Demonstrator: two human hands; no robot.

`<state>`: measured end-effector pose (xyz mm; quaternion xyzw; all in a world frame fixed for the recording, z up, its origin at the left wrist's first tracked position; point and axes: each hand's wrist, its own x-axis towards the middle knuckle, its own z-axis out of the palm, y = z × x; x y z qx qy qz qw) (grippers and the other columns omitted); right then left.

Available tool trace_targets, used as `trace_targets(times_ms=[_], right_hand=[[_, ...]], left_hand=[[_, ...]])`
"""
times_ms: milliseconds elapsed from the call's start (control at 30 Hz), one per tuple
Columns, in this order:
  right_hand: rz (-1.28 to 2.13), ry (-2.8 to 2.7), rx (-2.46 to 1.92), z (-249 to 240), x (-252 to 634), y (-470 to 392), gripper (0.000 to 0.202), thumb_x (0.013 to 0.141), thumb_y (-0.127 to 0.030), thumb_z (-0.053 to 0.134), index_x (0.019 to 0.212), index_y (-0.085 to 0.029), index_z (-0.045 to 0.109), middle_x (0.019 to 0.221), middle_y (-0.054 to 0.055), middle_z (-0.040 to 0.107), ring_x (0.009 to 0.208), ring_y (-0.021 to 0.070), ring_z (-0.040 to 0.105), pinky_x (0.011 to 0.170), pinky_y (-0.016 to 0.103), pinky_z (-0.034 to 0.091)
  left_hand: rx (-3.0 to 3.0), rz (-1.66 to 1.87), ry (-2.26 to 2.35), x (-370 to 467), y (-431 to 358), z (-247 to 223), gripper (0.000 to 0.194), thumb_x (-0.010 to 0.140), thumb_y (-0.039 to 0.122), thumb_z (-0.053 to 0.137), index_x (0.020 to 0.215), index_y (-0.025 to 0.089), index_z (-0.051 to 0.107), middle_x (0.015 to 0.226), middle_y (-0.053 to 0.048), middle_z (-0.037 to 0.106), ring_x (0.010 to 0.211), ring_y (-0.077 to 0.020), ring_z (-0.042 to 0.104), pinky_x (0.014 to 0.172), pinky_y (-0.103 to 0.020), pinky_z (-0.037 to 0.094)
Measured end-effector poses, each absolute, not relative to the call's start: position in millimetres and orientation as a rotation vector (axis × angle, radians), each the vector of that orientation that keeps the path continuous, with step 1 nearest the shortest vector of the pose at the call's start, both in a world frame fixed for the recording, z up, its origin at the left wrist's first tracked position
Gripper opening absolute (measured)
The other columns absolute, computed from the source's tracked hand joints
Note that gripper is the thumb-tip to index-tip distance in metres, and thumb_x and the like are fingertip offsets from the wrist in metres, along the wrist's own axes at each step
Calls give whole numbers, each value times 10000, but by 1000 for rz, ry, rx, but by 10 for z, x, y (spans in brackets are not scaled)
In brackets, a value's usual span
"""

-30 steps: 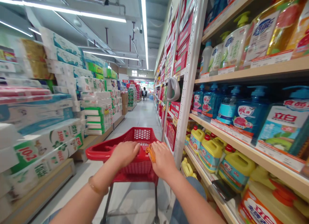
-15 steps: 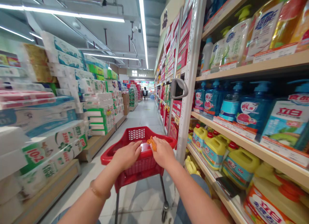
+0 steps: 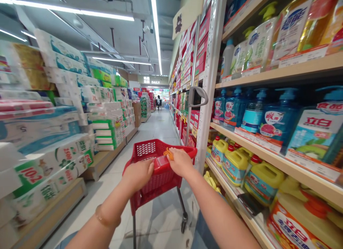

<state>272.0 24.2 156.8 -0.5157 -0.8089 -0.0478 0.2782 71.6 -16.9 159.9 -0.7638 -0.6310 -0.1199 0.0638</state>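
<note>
A red shopping cart (image 3: 158,186) stands in front of me, turned slightly. My left hand (image 3: 139,174) is wrapped over the left part of its near rim. My right hand (image 3: 180,161) rests closed on the rim further right, with an orange band (image 3: 169,153) at its fingers. Through the mesh front of the cart nothing inside can be made out. A bracelet (image 3: 104,217) circles my left wrist.
Shelves with blue pump bottles (image 3: 276,116) and yellow jugs (image 3: 264,181) rise close on the right, behind a white upright (image 3: 207,81). Stacked paper packs (image 3: 56,167) line the left. A seated person (image 3: 158,101) is far down the aisle.
The cart has swung a little, its left side moving right and its handle now tilted. My left hand has closed further over the rim. The shelves have shifted slightly left in view.
</note>
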Motion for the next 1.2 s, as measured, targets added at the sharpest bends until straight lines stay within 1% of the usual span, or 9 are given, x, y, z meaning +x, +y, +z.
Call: trace_targets(times_ms=[100, 167, 367, 533, 633, 800, 967, 1067, 1200], right_hand=[[-95, -2084, -1546, 1598, 2855, 348, 396, 958, -321, 390, 1241, -131, 592, 1236, 121, 644, 1159, 219, 579, 996, 340, 378], [-124, -2082, -1531, 1594, 2745, 333, 381, 939, -311, 428, 1211, -111, 605, 1210, 139, 652, 1160, 238, 574, 998, 356, 374], [-111, -2219, -1175, 1518, 2409, 120, 391, 899, -315, 505, 1241, -146, 592, 1268, 112, 624, 1200, 240, 543, 1032, 349, 343], [-99, -2076, -1435, 1557, 2815, 305, 401, 945, -314, 422, 1261, -125, 580, 1280, 130, 613, 1215, 217, 532, 1044, 342, 334], [-120, -2081, -1453, 1568, 2771, 257, 368, 939, -311, 433, 1202, -129, 615, 1227, 136, 641, 1178, 222, 553, 1020, 339, 346], [-46, -2233, -1326, 1587, 2582, -71, 310, 928, -342, 457, 1115, -191, 654, 1052, 86, 709, 998, 216, 630, 901, 315, 398], [-78, -2154, -1430, 1646, 2793, -87, 320, 963, -317, 372, 1039, -202, 661, 982, 72, 715, 952, 206, 630, 861, 303, 392], [-185, -2058, -1558, 1586, 2678, -105, 252, 877, -258, 468, 1018, -139, 639, 968, 128, 698, 946, 246, 621, 881, 346, 382], [-280, -2135, -1424, 1459, 2401, -258, 362, 789, -217, 524, 1124, -93, 584, 1067, 168, 662, 1033, 280, 584, 940, 388, 355]], left_hand=[[-2383, -259, -1965, 545, -169, 1603, 582, 954, 471, 213, 857, 194, 716, 903, -113, 747, 869, -244, 683, 750, -342, 454], [-2331, -249, -1947, 590, -170, 1575, 608, 961, 421, 183, 795, 163, 708, 882, -141, 742, 858, -252, 682, 748, -352, 454], [-2311, -423, -1875, 845, -199, 1472, 550, 955, 357, 206, 867, 139, 704, 874, -157, 739, 825, -260, 691, 754, -375, 489], [-2694, -1023, -1536, 676, -92, 1276, 516, 958, 387, 235, 971, 218, 723, 1035, -57, 742, 1009, -180, 660, 914, -317, 490], [-2535, -1244, -1536, 798, -21, 1136, 514, 956, 382, 236, 1004, 197, 713, 1082, -74, 728, 1053, -200, 645, 950, -366, 485], [-2501, -1222, -1532, 1039, 13, 1043, 530, 962, 356, 202, 997, 161, 693, 1002, -115, 735, 947, -227, 669, 894, -400, 504], [-2502, -1201, -1682, 802, 324, 842, 521, 944, 381, 234, 1179, 152, 638, 1251, -105, 657, 1212, -213, 568, 1057, -401, 421], [-2448, -1129, -1797, 736, 539, 697, 536, 942, 339, 181, 1104, 155, 658, 1178, -96, 690, 1148, -197, 599, 1024, -383, 440], [-2414, -1045, -1819, 775, 627, 637, 530, 947, 299, 150, 902, 160, 660, 971, -108, 719, 953, -197, 639, 909, -347, 469]])
